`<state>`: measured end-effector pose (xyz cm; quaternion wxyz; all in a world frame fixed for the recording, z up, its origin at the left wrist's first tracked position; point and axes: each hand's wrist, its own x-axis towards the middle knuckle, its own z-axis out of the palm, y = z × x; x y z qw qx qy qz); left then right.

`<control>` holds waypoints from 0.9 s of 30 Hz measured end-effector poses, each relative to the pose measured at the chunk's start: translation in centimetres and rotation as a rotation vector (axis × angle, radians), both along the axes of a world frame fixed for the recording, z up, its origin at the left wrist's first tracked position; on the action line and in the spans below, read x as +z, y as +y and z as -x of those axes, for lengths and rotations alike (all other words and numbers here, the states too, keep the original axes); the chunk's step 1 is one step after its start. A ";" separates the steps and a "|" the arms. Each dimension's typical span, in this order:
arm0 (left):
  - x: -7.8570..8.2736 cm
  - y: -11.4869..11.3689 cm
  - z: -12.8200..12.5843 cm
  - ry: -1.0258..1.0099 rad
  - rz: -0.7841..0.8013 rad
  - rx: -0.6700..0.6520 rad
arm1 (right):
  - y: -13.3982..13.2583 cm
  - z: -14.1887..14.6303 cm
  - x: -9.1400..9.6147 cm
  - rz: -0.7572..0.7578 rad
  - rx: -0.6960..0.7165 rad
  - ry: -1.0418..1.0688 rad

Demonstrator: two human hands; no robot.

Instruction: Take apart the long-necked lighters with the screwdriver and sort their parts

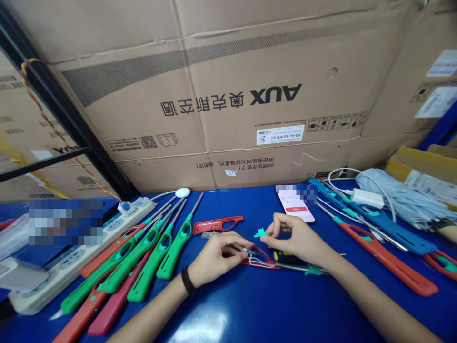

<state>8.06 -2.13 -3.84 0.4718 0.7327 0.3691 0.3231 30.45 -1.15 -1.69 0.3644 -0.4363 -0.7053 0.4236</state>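
My right hand (298, 234) pinches a small teal plastic piece (261, 233) up clear of the blue table (250, 305), while my left hand (216, 255) pinches what seems a thin wired part (250, 251) just above a red lighter shell (250, 261), keeping it steady.

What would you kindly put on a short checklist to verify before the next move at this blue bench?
1. Teal plastic piece pinched in the right hand: ok, held by the fingertips.
2. Small metal part in the left hand: ok, gripped above the bench.
3. White wires on the red lighter body: cannot tell whether they are connected.
4. Yellow-and-black screwdriver: ok, lying just below the right hand.
5. Phone display: cannot tell, its digits are partly blurred.
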 end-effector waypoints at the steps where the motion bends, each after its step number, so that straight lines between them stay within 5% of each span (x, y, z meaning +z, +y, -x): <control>1: 0.0 -0.1 0.1 0.042 -0.089 -0.014 | -0.1 0.0 0.1 0.005 -0.005 -0.002; 5: 0.2 0.0 0.5 0.226 -0.497 -0.058 | -0.1 -0.1 0.3 0.007 0.031 -0.021; 8: 0.2 0.3 0.8 0.341 -0.620 -0.047 | -0.1 -0.1 0.3 -0.014 0.063 -0.053; 16: -0.5 0.8 0.9 0.324 -0.490 0.047 | 0.0 0.1 -0.1 0.052 0.091 -0.058; 27: -0.3 0.6 0.7 0.213 -0.517 0.080 | -0.4 -0.1 0.2 0.096 0.228 -0.142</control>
